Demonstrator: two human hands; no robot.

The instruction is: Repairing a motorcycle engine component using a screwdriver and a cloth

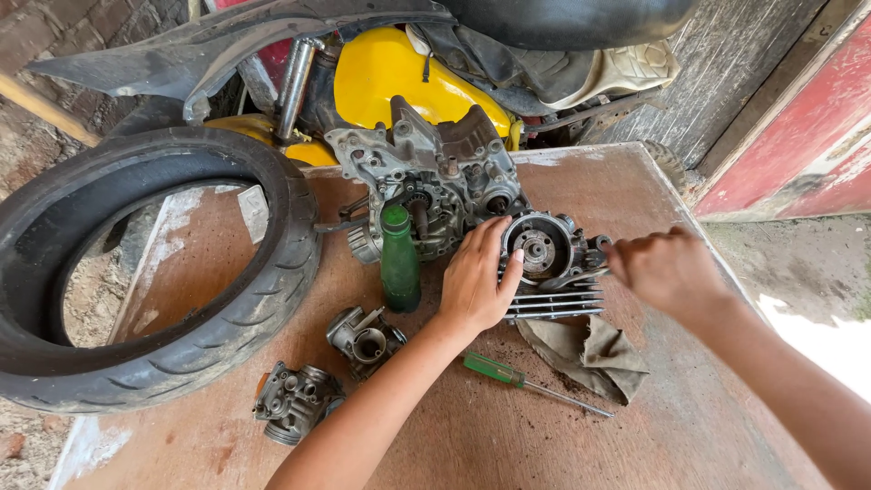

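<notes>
Grey finned cylinder head lies mid-bench, round port face upward, cooling fins running left to right toward the rag. Left hand, grip spread flat, presses its left flank; right hand, grip clenched on something unclear, sits just right. Green screwdriver lies nearer the left hand.

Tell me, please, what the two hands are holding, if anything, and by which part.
The left hand braces the finned cylinder head with its palm and fingers on the left side. The right hand is closed at the head's right edge; what its grip holds cannot be told.
</notes>
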